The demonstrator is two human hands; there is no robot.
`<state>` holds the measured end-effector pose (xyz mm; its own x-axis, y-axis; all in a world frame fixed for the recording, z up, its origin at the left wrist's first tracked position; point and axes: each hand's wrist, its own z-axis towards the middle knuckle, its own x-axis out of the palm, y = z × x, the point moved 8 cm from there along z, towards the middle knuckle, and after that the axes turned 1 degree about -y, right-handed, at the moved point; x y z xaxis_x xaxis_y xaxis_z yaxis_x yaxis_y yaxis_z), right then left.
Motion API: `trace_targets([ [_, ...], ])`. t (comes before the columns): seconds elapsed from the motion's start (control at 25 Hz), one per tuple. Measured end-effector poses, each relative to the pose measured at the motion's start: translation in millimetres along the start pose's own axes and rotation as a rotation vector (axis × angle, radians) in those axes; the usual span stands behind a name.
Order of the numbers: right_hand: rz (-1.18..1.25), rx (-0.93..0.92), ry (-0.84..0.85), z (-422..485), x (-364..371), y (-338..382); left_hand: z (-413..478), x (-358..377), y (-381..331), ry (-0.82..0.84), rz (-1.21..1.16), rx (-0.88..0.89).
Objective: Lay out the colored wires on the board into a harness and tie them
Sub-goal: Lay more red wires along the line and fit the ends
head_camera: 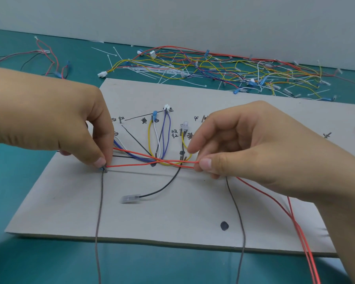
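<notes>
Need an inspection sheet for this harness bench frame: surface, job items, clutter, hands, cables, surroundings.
Surface: grey board with handwritten labels and pegs, lying on a teal table.
Job's things: red wires stretched across the board; yellow, white and blue wire loops hang from connectors; black wire with a clear terminal lies loose.
Clutter: loose wire pile and white cable ties behind the board; small wire bundle far left.
Grippers: left hand pinches the red wires at a peg; right hand pinches them further along.
Cables: grey cords and the red wires trail off the board's near edge.
Surroundings: plain grey wall; nothing else seen.
</notes>
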<state>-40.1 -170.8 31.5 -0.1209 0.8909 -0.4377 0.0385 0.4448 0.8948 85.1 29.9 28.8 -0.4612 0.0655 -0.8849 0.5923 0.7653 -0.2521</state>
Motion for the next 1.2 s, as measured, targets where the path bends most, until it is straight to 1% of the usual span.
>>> trace_targets([
  [0.04,-0.025,0.002,-0.002,0,-1,0,-2,3,0,0.139,0.058,-0.074],
  [0.08,-0.051,0.008,-0.009,0,-2,0,-5,5,-3,0.190,0.007,-0.127],
  [0.12,-0.079,0.016,-0.020,0,-3,0,-5,7,-5,0.195,-0.040,-0.127],
  [0.24,-0.189,0.043,-0.072,-1,-8,-1,-4,14,-10,0.204,-0.033,-0.073],
  [0.32,-0.268,0.053,-0.102,-1,-11,-1,-5,15,-13,0.181,-0.054,-0.045],
  [0.4,-0.304,0.057,-0.121,-1,-11,0,-4,7,-15,0.130,-0.048,-0.029],
  [0.48,-0.321,0.067,-0.133,-1,-11,0,-4,7,-21,0.087,-0.033,0.023],
  [0.68,-0.350,0.055,-0.150,0,-11,1,0,0,-51,-0.072,-0.110,0.147],
  [0.8,-0.334,0.035,-0.161,-1,-11,3,6,3,-71,-0.128,-0.183,0.212],
  [0.92,-0.307,0.002,-0.171,-1,-12,5,11,8,-79,-0.177,-0.151,0.257],
  [1.04,-0.285,-0.010,-0.158,-2,-11,6,14,8,-77,-0.194,-0.139,0.279],
  [1.2,-0.249,0.015,-0.114,-1,-12,2,14,6,-73,-0.143,-0.163,0.269],
])
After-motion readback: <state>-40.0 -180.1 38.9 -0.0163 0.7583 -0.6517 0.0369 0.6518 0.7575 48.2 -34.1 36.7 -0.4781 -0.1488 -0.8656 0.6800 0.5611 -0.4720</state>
